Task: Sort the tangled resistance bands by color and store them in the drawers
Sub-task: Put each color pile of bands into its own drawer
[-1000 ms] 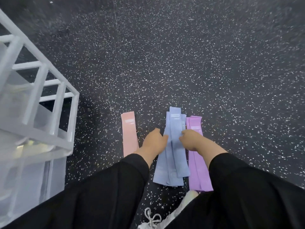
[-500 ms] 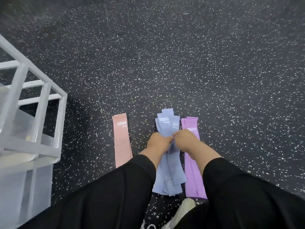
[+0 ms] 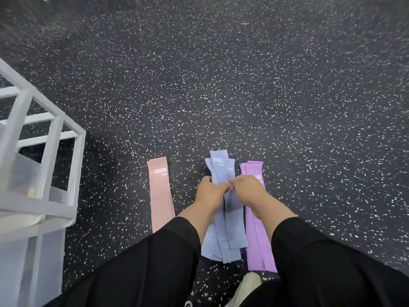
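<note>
Both hands (image 3: 230, 191) pinch blue bands (image 3: 223, 218) (open floor (image 3: 243, 85) ahead).

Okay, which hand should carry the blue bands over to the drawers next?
Left, probably. The drawer unit stands on the left hand's side. Both hands pinch the blue bands, but the right hand would have to cross over.

Matt speckled rubbery floor (image 3: 243, 85), smooth matt blue bands (image 3: 230, 235), frosted plastic drawers (image 3: 24, 176), black cloth sleeves (image 3: 155, 267)

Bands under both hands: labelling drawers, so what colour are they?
Light blue bands, clearest in the head view, between the pink band and purple bands.
</note>
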A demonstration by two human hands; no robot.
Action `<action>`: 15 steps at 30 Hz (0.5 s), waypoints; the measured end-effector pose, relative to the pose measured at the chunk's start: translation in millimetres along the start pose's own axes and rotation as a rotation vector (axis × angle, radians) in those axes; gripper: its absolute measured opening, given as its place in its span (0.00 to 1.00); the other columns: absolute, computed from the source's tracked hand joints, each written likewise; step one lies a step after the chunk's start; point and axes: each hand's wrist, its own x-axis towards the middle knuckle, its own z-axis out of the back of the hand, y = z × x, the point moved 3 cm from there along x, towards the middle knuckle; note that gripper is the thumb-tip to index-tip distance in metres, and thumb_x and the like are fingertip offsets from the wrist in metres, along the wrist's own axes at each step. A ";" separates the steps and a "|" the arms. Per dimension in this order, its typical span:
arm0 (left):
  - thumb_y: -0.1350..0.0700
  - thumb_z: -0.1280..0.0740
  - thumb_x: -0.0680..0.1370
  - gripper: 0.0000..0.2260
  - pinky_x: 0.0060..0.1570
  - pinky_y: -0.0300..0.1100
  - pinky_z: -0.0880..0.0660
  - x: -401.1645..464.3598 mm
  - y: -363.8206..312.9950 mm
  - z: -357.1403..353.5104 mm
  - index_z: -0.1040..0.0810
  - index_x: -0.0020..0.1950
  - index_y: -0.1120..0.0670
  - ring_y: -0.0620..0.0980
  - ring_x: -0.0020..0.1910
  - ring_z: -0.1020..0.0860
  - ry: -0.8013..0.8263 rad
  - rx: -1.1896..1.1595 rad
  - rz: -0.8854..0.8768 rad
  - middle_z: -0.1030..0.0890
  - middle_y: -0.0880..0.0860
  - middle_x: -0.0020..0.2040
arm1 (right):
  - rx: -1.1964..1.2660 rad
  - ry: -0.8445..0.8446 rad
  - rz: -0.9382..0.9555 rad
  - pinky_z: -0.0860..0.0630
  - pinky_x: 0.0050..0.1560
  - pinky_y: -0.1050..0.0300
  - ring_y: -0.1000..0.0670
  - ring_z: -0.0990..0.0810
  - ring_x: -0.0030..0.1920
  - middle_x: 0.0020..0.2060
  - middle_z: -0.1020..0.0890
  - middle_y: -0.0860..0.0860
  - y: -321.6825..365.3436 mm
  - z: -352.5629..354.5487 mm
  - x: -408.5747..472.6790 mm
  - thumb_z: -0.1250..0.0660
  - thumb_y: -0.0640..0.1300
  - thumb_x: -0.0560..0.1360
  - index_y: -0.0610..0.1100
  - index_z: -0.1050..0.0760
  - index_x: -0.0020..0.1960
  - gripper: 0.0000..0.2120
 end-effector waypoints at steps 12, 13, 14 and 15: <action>0.59 0.34 0.80 0.12 0.47 0.41 0.23 -44.5 -47.6 39.8 0.22 0.62 0.48 0.46 0.49 0.17 0.072 -0.126 -0.236 0.15 0.48 0.51 | 0.536 -0.005 0.015 0.30 0.40 0.55 0.47 0.21 0.45 0.47 0.18 0.50 34.1 -0.3 -30.3 0.35 0.63 0.78 0.45 0.24 0.56 0.21; 0.60 0.36 0.80 0.11 0.45 0.39 0.25 -53.5 -53.7 45.6 0.23 0.61 0.49 0.45 0.47 0.20 0.044 -0.095 -0.259 0.16 0.49 0.52 | 0.561 -0.001 0.063 0.27 0.43 0.54 0.46 0.18 0.50 0.49 0.16 0.50 38.3 0.5 -34.8 0.35 0.60 0.78 0.46 0.24 0.57 0.18; 0.61 0.38 0.81 0.11 0.44 0.40 0.26 -62.2 -59.0 51.2 0.23 0.60 0.51 0.46 0.46 0.21 0.022 -0.071 -0.283 0.17 0.53 0.53 | 0.576 0.000 0.113 0.24 0.48 0.53 0.45 0.16 0.54 0.51 0.14 0.50 42.8 1.4 -39.6 0.34 0.58 0.79 0.47 0.23 0.58 0.16; 0.60 0.39 0.80 0.10 0.46 0.42 0.26 -70.8 -64.1 56.0 0.23 0.60 0.52 0.47 0.46 0.22 0.008 -0.060 -0.300 0.17 0.56 0.55 | 0.589 -0.003 0.159 0.21 0.52 0.51 0.45 0.16 0.57 0.52 0.14 0.50 49.8 3.0 -48.0 0.34 0.56 0.79 0.48 0.22 0.58 0.14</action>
